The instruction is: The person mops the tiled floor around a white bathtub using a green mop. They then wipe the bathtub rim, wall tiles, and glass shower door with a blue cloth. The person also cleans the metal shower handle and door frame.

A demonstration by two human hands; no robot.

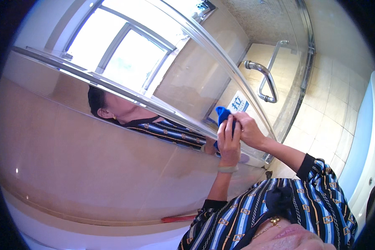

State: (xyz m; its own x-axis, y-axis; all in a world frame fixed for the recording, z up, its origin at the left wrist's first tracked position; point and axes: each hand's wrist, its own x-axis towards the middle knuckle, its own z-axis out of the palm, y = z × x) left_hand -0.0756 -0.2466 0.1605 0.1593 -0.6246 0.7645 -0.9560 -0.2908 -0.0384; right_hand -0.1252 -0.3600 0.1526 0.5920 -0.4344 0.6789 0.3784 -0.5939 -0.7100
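A blue cloth [223, 113] is bunched between my two hands, its top end poking out above the fingers and a lower bit showing beneath. My left hand [228, 141], with a pale bracelet at the wrist, is closed around it. Pressed close on the right, my right hand [251, 130] also grips the cloth, its fingertips partly hidden behind the left. Both hands are beside the metal-edged glass door [221, 58], just below a white and blue sticker [238, 102] on the glass. Whether the cloth touches the frame I cannot tell.
A curved chrome handle [266, 79] sticks out from the glass door. Along the left runs a metal rail [112, 85] above a reflective strip mirroring my striped sleeve. A window [133, 54] lies beyond. A red object [178, 218] rests low by the wall; floor tiles [321, 112] extend right.
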